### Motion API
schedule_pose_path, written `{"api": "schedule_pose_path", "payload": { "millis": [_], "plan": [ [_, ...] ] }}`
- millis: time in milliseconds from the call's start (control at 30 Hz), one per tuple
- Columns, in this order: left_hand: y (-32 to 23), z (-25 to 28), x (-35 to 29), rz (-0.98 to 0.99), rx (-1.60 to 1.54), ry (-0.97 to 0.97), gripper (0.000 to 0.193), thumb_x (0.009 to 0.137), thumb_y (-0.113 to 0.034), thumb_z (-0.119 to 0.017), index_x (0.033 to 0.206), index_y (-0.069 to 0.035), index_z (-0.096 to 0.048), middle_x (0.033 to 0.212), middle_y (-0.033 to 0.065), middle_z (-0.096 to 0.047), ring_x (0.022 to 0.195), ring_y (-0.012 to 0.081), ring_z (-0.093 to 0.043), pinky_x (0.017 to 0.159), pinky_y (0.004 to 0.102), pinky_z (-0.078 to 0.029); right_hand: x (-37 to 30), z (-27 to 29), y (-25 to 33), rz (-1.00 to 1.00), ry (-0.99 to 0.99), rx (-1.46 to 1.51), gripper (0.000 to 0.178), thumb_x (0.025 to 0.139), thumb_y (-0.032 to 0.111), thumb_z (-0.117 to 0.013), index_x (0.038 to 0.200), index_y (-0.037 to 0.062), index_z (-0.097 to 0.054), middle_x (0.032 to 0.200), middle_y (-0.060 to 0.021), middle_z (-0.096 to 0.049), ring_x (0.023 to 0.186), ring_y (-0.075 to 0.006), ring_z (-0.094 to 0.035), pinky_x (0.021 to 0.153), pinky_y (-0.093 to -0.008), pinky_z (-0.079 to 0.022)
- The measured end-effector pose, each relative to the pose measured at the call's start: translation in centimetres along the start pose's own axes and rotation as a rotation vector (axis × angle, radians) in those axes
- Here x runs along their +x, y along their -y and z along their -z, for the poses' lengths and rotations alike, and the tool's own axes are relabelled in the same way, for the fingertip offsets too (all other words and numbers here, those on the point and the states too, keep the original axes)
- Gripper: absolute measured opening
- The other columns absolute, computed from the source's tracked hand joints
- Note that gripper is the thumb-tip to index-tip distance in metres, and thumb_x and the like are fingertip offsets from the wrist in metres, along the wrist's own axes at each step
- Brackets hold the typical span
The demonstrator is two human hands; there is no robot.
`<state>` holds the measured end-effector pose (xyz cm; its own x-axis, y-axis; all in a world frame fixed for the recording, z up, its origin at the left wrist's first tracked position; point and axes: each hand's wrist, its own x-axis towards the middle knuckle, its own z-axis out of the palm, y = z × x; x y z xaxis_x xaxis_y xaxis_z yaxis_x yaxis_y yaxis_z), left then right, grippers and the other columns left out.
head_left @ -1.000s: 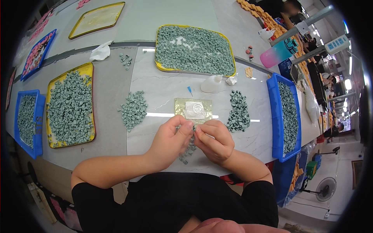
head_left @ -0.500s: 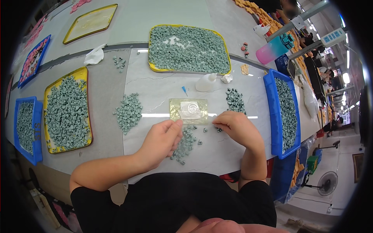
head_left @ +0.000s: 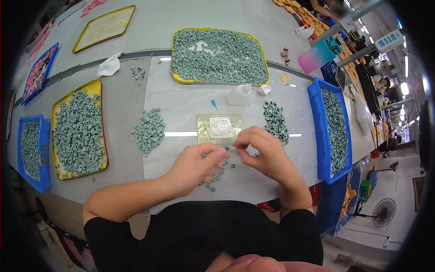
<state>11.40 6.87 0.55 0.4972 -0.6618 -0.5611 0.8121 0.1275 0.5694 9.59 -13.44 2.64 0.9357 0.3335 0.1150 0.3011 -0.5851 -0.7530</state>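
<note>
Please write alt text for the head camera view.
A person's left hand and right hand pinch small grey-green pieces together on a marble table, just below a small yellow pad. Trays heaped with similar pieces surround them.

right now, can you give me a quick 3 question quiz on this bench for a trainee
1. True or false: the left hand and the right hand are both at the loose grey-green pieces just in front of the small square plate.
2. Multiple choice: the white squeeze bottle lies A) inside the blue bin on the right, B) on the table between the big yellow tray and the square plate, C) on the floor.
3. Fill in: the pile of darker pieces lies to the ____ of the square plate.

Key: 1 true; 2 B; 3 right
</note>
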Motion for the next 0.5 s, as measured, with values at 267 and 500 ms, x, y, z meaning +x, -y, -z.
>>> {"api": "schedule_pose_path", "payload": {
  "millis": [267,500],
  "plan": [
    [0.3,0.0,-0.1,-0.045,-0.016,0.018,0.018,0.096,-0.018,-0.048,0.091,-0.002,-0.053,0.074,0.0,-0.047,0.054,0.0054,-0.031,0.045,0.0202,-0.025,-0.3,-2.0,0.9,0.196,-0.121,-0.031,0.026,0.066,0.003,-0.076,0.089,0.0049,-0.063,0.08,-0.0072,-0.063,0.069,-0.0187,-0.061,0.058,-0.0261,-0.048],
    [0.1,0.1,-0.1,-0.053,-0.077,0.051,0.017,0.096,-0.018,-0.049,0.09,-0.003,-0.053,0.073,-0.0002,-0.045,0.055,0.0062,-0.032,0.046,0.0204,-0.026,-0.3,-2.4,0.6,0.251,-0.236,-0.071,0.022,0.065,0.005,-0.077,0.084,0.0031,-0.065,0.074,-0.0064,-0.06,0.065,-0.0188,-0.058,0.054,-0.0273,-0.046]
  ]
}}
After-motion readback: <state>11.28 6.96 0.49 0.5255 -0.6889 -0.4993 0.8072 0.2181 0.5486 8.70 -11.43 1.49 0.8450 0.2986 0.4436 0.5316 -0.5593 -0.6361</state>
